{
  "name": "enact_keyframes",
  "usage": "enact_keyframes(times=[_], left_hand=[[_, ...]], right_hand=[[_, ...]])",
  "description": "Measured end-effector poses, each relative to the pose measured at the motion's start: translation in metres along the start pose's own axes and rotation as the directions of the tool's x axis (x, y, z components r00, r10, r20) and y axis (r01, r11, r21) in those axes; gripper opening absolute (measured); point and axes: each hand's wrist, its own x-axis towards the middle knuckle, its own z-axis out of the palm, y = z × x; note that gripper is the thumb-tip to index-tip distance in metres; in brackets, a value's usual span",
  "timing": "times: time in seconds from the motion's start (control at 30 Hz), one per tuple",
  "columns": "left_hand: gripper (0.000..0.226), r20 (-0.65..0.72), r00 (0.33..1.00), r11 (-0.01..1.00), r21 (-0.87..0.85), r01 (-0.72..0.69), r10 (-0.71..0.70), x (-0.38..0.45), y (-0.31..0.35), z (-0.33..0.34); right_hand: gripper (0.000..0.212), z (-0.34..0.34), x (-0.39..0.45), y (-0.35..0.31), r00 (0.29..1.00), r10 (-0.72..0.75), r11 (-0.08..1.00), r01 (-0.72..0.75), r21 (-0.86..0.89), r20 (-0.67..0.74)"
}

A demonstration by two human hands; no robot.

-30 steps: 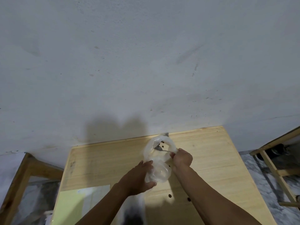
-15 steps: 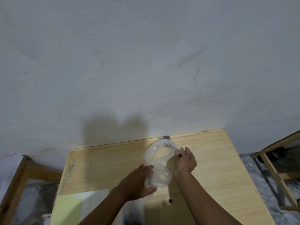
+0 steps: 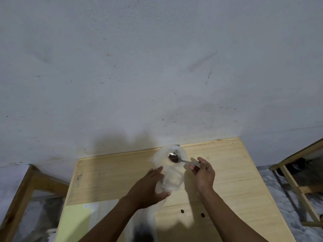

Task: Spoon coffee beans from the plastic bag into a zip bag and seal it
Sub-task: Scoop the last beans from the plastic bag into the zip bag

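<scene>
Two hands work: left hand cups the zip bag, right hand pinches a bean-laden spoon.

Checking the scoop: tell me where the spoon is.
In the head view, the spoon is at the table's far middle, bowl full of beans over the plastic bag, handle pinched by the right hand.

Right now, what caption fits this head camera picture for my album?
Right hand holds a spoon of coffee beans above the clear bag the left hand steadies.
</scene>
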Motion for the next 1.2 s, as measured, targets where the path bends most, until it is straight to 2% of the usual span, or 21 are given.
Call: enact_keyframes(times=[0.23, 0.4, 0.5, 0.67, 0.8, 0.87, 0.97, 1.07, 1.13, 1.2], left_hand=[[0.071, -0.012, 0.998, 0.997, 0.03, 0.067, -0.067, 0.013, -0.001, 0.007], [0.062, -0.024, 0.995, 0.995, 0.026, 0.094, -0.093, 0.015, 0.003, 0.008], [0.06, -0.038, 0.995, 0.995, 0.023, 0.096, -0.095, 0.017, 0.006, 0.009], [0.058, -0.049, 0.994, 0.995, 0.014, 0.097, -0.097, 0.022, 0.009, 0.01], [0.061, -0.048, 0.993, 0.995, 0.003, 0.104, -0.104, 0.022, 0.008, 0.012], [0.061, -0.056, 0.992, 0.994, -0.001, 0.109, -0.109, 0.022, 0.007, 0.013], [0.06, -0.064, 0.991, 0.993, -0.01, 0.116, -0.116, 0.022, 0.005, 0.014], [0.057, -0.072, 0.992, 0.995, -0.014, 0.1, -0.101, 0.021, 0.005, 0.015], [0.054, -0.079, 0.993, 0.996, -0.017, 0.084, -0.085, 0.021, 0.006, 0.015], [0.053, -0.089, 0.992, 0.996, -0.031, 0.083, -0.085, 0.021, 0.005, 0.016]], right_hand=[[0.031, -0.026, -0.008, -0.013, 0.983, -0.168, 0.97, 0.178, -0.166, 0.072], [0.03, -0.034, -0.016, -0.043, 0.952, -0.296, 0.939, 0.305, -0.157, 0.08], [0.029, -0.037, -0.023, -0.058, 0.922, -0.362, 0.908, 0.382, -0.17, 0.14], [0.029, -0.036, -0.033, -0.06, 0.847, -0.41, 0.825, 0.503, -0.257, 0.338], [0.027, -0.036, -0.036, -0.056, 0.722, -0.452, 0.682, 0.658, -0.318, 0.525], [0.027, -0.034, -0.036, -0.06, 0.676, -0.467, 0.635, 0.705, -0.316, 0.571], [0.027, -0.029, -0.036, -0.072, 0.648, -0.498, 0.616, 0.732, -0.291, 0.576], [0.028, -0.028, -0.033, -0.078, 0.697, -0.516, 0.67, 0.691, -0.273, 0.497], [0.028, -0.028, -0.029, -0.074, 0.795, -0.485, 0.763, 0.588, -0.266, 0.365], [0.028, -0.028, -0.022, -0.064, 0.903, -0.378, 0.877, 0.42, -0.236, 0.203]])
